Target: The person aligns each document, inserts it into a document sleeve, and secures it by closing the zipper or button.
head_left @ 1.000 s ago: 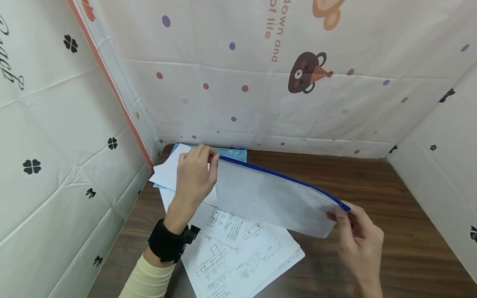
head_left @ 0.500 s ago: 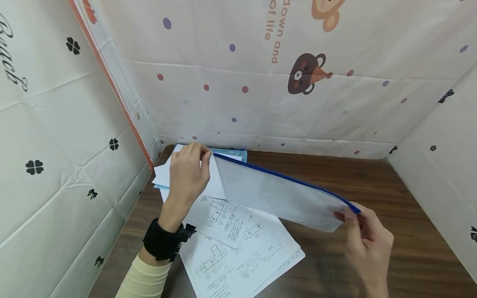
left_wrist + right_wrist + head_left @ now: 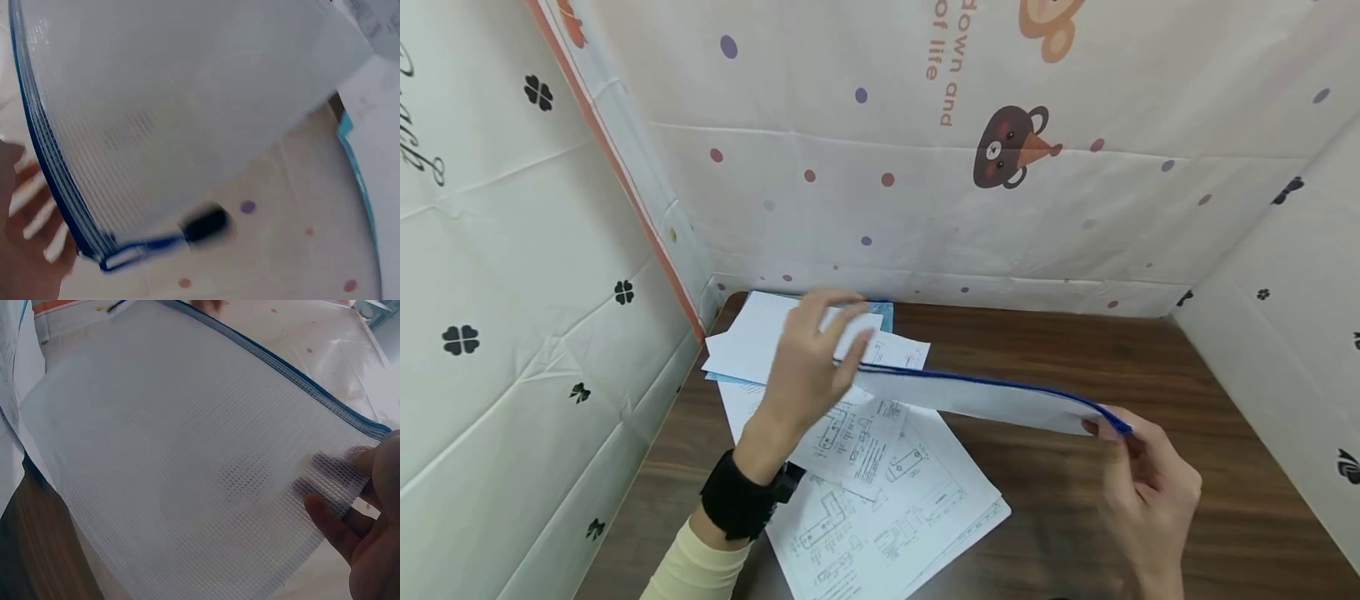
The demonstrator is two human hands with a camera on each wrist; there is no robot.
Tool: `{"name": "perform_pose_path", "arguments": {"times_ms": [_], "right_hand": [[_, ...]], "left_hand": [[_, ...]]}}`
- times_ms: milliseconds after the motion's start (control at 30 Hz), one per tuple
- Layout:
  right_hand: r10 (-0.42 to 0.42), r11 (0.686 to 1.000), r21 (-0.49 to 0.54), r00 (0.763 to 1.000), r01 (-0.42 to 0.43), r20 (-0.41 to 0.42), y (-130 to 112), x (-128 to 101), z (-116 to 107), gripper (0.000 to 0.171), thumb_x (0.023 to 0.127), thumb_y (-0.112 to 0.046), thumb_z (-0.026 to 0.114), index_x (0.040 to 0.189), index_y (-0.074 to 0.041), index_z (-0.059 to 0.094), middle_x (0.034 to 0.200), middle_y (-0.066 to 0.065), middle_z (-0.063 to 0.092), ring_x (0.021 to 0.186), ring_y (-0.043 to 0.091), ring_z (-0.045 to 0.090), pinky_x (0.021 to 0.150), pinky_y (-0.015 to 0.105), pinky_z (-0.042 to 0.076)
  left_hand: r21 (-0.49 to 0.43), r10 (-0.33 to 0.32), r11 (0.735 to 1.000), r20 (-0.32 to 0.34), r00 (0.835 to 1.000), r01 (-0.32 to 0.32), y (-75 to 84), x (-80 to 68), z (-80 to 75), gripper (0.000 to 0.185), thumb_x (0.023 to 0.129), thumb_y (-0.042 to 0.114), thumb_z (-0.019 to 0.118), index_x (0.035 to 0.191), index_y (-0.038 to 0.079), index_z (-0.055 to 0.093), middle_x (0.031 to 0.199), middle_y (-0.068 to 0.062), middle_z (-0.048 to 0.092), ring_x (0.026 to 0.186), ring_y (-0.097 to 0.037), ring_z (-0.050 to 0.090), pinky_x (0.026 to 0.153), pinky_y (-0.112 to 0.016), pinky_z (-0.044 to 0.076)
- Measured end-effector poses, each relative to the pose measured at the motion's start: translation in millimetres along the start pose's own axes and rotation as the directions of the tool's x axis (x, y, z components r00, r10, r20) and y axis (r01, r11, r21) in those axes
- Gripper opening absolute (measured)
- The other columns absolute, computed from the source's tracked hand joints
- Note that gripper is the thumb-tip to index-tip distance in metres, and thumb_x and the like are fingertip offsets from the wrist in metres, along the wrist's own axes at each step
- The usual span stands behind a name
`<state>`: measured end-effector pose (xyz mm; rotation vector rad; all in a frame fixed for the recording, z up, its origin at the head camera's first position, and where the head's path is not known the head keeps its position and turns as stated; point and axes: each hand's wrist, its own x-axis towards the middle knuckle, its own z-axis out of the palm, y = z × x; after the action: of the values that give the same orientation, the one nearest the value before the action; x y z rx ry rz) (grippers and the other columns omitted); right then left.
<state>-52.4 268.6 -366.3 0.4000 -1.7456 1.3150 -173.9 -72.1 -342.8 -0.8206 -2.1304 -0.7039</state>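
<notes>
A translucent white mesh pouch (image 3: 985,400) with a blue zipper edge hangs above the table, nearly flat and seen edge-on. My right hand (image 3: 1142,475) pinches its right corner; in the right wrist view its fingers (image 3: 331,487) show through the mesh of the pouch (image 3: 187,456). My left hand (image 3: 808,358) is blurred at the pouch's left end, fingers spread, and its grip is unclear. In the left wrist view the pouch (image 3: 187,94) fills the frame and its black zipper pull (image 3: 203,225) dangles at the corner.
Sheets with technical drawings (image 3: 887,500) lie on the dark wooden table (image 3: 1150,350) under the pouch. More white sheets (image 3: 752,342) and a light blue folder (image 3: 883,312) sit at the back left corner. Patterned cloth walls (image 3: 925,208) close in three sides.
The pouch has tipped from a steep slant to nearly flat. My left hand has shifted right at the pouch's left end and its fingers have spread. The right hand keeps its pinch.
</notes>
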Motion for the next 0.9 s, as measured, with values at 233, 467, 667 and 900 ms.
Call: {"name": "perform_pose_path", "arguments": {"times_ms": [233,467,667,900], "right_hand": [[0.002,1.0,0.007,1.0,-0.002,-0.015,4,-3,-3,0.016,0.094,0.024,0.059,0.109,0.027,0.063,0.103,0.016,0.077,0.089,0.012,0.075,0.082,0.016,0.056],[0.021,0.997,0.074,1.0,-0.021,-0.01,7,-5,-8,0.018,0.096,0.023,0.057,0.113,0.029,0.06,0.107,0.02,0.076,0.094,0.017,0.075,0.086,0.019,0.056],[-0.018,0.958,0.286,0.999,0.003,0.05,0,1,-4,0.019,0.098,0.022,0.054,0.115,0.03,0.055,0.112,0.027,0.075,0.108,0.024,0.074,0.093,0.022,0.053],[0.057,0.933,0.352,0.997,-0.075,0.06,13,-8,-14,0.029,0.103,0.001,0.064,0.111,0.028,0.054,0.115,0.028,0.073,0.114,0.029,0.072,0.101,0.027,0.05]], "left_hand": [[-0.224,0.19,0.967,0.329,0.925,-0.119,38.9,4.0,2.2,0.029,0.104,0.028,0.072,0.127,0.013,0.077,0.118,0.001,0.075,0.101,-0.012,0.071,0.09,-0.021,0.055],[-0.223,0.111,0.975,0.524,0.844,0.01,54.9,2.7,-1.7,0.025,0.109,0.017,0.062,0.13,0.011,0.074,0.116,0.002,0.077,0.098,-0.01,0.073,0.091,-0.024,0.057],[-0.273,0.094,0.949,0.727,0.68,0.16,68.6,2.9,-10.7,0.026,0.113,0.014,0.05,0.133,0.005,0.065,0.109,-0.006,0.077,0.075,-0.006,0.062,0.074,-0.019,0.053],[-0.357,0.159,0.898,0.808,0.567,0.256,79.3,-1.9,-8.7,0.024,0.115,0.015,0.046,0.129,0.008,0.064,0.084,0.004,0.07,0.052,0.0,0.044,0.054,-0.017,0.037]]}}
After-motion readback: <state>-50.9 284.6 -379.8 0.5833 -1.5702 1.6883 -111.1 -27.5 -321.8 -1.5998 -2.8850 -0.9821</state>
